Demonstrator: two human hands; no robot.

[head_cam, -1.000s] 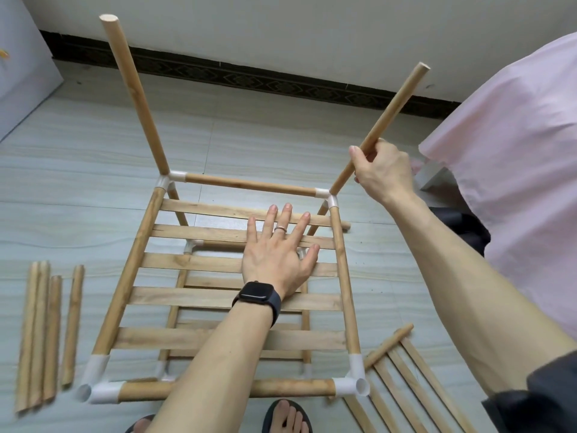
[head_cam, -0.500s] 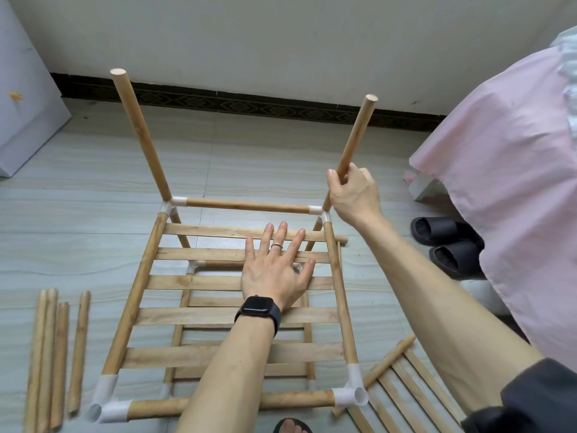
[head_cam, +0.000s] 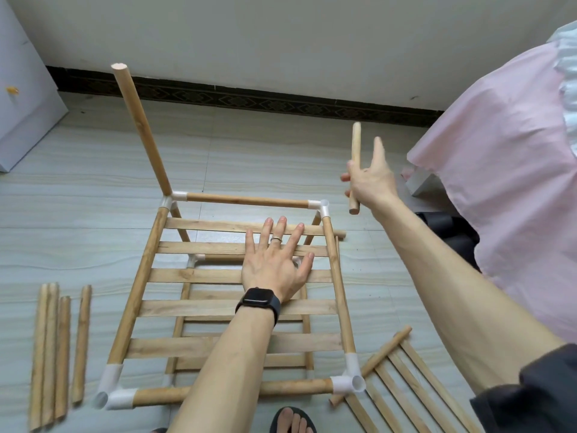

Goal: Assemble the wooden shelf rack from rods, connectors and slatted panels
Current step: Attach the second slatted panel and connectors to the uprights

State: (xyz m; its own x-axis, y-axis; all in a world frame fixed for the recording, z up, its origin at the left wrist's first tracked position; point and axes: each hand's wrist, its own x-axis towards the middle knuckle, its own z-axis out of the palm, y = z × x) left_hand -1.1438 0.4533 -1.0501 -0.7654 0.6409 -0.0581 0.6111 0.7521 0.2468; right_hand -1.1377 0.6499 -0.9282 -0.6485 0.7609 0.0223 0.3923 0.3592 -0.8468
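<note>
Line the rod (head_cam: 355, 145) upright over the open far right connector (head_cam: 321, 207) and push straight down, with the panel (head_cam: 199, 276) pressed. Your right hand (head_cam: 370, 179) grips the rod just beside that connector, index finger straight; your left hand (head_cam: 274, 264) lies flat, fingers spread, on the panel

Pale grey tiled floor (head_cam: 93, 189), half-built rack frame (head_cam: 138, 285) at centre, four loose rods (head_cam: 62, 354) at 8 o'clock, slatted panel (head_cam: 374, 360) at 5 o'clock.

rod (head_cam: 355, 142): matt bare wood | connectors (head_cam: 343, 384): smooth white plastic (faint sheen) | bedsheet (head_cam: 499, 182): cloth
</note>
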